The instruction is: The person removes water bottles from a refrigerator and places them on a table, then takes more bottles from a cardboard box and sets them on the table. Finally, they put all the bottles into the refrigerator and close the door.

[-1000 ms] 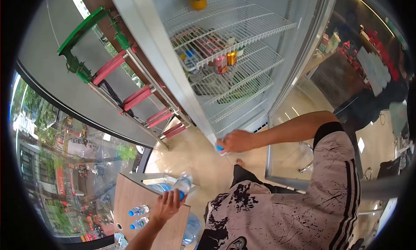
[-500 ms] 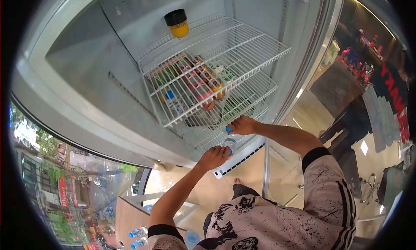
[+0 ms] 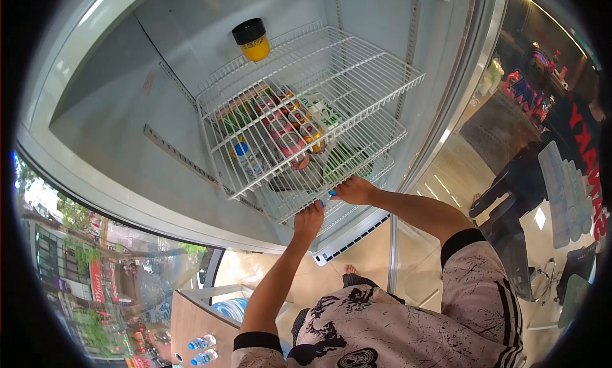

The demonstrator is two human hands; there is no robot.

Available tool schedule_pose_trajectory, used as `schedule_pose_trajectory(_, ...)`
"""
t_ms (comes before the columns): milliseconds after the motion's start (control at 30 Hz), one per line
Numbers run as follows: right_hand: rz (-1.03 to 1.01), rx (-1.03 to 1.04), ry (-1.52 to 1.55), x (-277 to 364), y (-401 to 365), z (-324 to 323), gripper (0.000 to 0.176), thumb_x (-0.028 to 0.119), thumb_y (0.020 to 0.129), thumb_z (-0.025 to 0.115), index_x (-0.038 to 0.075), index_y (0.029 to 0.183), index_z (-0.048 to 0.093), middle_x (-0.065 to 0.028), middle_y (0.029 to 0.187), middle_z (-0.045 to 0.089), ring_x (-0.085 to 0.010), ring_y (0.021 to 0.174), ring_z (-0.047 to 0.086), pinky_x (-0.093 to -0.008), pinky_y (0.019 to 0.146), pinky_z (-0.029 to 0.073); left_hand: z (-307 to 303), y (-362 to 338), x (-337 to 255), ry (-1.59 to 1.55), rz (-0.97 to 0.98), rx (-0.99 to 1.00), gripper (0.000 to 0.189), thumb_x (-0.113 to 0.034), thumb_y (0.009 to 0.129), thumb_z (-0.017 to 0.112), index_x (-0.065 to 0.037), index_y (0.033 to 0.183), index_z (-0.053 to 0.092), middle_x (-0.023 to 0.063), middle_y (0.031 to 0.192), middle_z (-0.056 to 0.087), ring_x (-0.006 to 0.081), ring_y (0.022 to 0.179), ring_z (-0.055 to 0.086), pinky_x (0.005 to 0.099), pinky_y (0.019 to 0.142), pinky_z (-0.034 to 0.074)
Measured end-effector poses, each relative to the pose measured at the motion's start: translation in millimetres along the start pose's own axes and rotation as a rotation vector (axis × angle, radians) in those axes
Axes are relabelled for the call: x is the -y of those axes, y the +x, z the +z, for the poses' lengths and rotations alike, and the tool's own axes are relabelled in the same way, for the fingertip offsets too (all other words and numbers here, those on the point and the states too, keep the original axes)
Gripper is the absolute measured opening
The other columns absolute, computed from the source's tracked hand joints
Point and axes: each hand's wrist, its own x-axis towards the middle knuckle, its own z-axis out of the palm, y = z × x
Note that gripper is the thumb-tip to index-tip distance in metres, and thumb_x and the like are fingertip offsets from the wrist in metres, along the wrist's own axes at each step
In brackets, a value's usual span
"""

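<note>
One open fridge [image 3: 102, 107], one table [image 3: 186, 318] near it.
At one lower shelf's [image 3: 382, 150] front edge, the left hand [image 3: 309, 220] and right hand [image 3: 355, 190] each curl around one blue-capped bottle [image 3: 332, 193], mostly hidden; one black-lidded yellow jar [image 3: 250, 40] stands above the upper shelf's bars; two clear bottles [image 3: 202, 342] are on the table.

Desk [image 3: 185, 330]: left of the left hand [image 3: 309, 221], bearing two bottles [image 3: 204, 357]. Second wire shelf [image 3: 386, 129]: beyond that hand, bearing cans [image 3: 296, 127].
</note>
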Motion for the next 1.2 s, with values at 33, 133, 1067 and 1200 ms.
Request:
schedule_pose_trajectory(33, -0.003, -0.005, 0.0, -1.0, 1.2, -7.2, 0.043, 0.048, 0.084, 0.054, 0.006, 0.089, 0.06, -0.0062, 0.08, 0.064, -0.0212, 0.082, 0.063, -0.0331, 0.077, 0.048, 5.4, 0.5, -3.9, 0.062, -0.079, -0.013, 0.035, -0.039, 0.084, 0.063, -0.007, 0.09, 0.051, 0.0037, 0.069, 0.058, 0.0165, 0.062, 0.063, 0.0274, 0.05, 0.051)
schedule_pose_trajectory(133, 0.088, 0.092, -0.012, 0.4, -3.3, -20.3, 0.046, 0.05, 0.084, 0.054, 0.005, 0.086, 0.061, -0.0065, 0.079, 0.064, -0.0203, 0.078, 0.064, -0.0332, 0.069, 0.048, 11.5, 6.1, -11.9, 0.104, -0.135, -0.046, 0.035, -0.039, 0.085, 0.063, -0.007, 0.09, 0.05, 0.0033, 0.069, 0.057, 0.0157, 0.062, 0.063, 0.0257, 0.049, 0.051)
schedule_pose_trajectory(1067, 0.92, 0.343, 0.197, -25.7, -30.0, -18.9, 0.039, 0.039, 0.086, 0.061, 0.001, 0.074, 0.061, -0.0156, 0.067, 0.064, -0.0312, 0.063, 0.065, -0.0402, 0.058, 0.053, 44.7, -27.6, 11.7, 0.016, -0.366, 0.029, 0.032, -0.028, 0.091, 0.053, -0.002, 0.109, 0.057, 0.0121, 0.097, 0.063, 0.0217, 0.079, 0.065, 0.0325, 0.057, 0.055)
schedule_pose_trajectory(1200, 0.96, 0.411, 0.212, -28.6, -24.4, -10.9, 0.033, 0.033, 0.086, 0.061, 0.003, 0.074, 0.067, -0.0164, 0.073, 0.066, -0.0327, 0.072, 0.065, -0.0425, 0.068, 0.052, 69.1, -22.3, 17.5, 0.161, -0.454, -0.107, 0.04, -0.031, 0.088, 0.057, -0.002, 0.116, 0.058, 0.0135, 0.107, 0.064, 0.0219, 0.078, 0.065, 0.0334, 0.059, 0.053)
